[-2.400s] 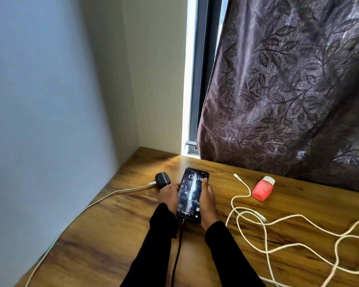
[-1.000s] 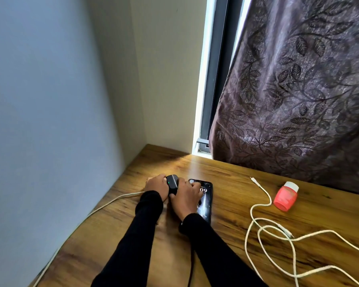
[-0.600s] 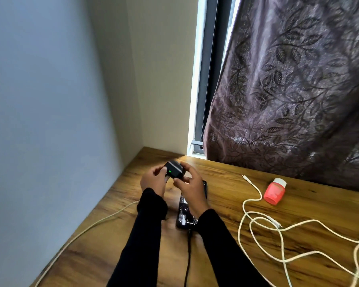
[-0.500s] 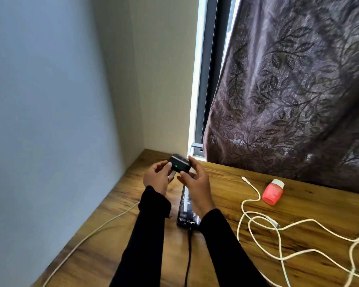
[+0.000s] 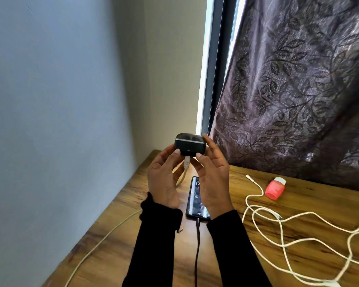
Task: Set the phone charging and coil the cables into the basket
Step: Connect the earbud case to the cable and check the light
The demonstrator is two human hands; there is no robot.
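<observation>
A small black case (image 5: 189, 145) is lifted above the table, pinched between my left hand (image 5: 164, 179) and my right hand (image 5: 212, 179). A beige cable (image 5: 104, 239) is plugged into its underside and trails down to the left along the table. The phone (image 5: 196, 200) lies flat below my hands with its screen lit, and a dark cable (image 5: 197, 251) is plugged into its near end. A loose white cable (image 5: 278, 222) sprawls in loops to the right. No basket is in view.
A wooden table (image 5: 311, 204) fills the corner between a blue-grey wall (image 5: 50, 121) on the left and a brown leaf-patterned curtain (image 5: 298, 90) behind. A small coral-pink container (image 5: 275, 188) lies near the curtain.
Both hands left the phone lying on the table, picked up the black case with its beige cable and raised it higher in front of me.
</observation>
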